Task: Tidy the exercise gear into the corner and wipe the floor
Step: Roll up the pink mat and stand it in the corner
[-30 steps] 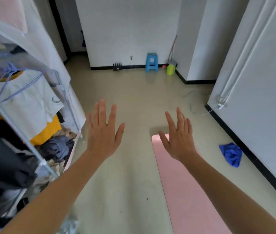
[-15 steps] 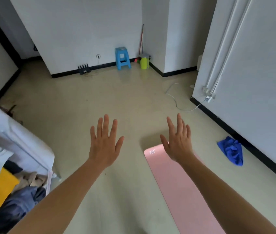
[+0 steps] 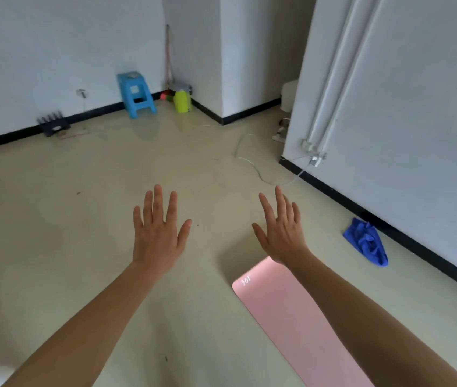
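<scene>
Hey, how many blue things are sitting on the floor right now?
2. A blue stool stands against the far wall; a crumpled blue cloth lies by the right wall. Others may be out of frame.

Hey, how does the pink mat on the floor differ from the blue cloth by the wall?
The pink mat lies flat and spread out; the blue cloth is crumpled in a heap. The pink mat is far larger, running past the bottom edge; the blue cloth is small and wholly in view. Both rest on the floor.
</scene>
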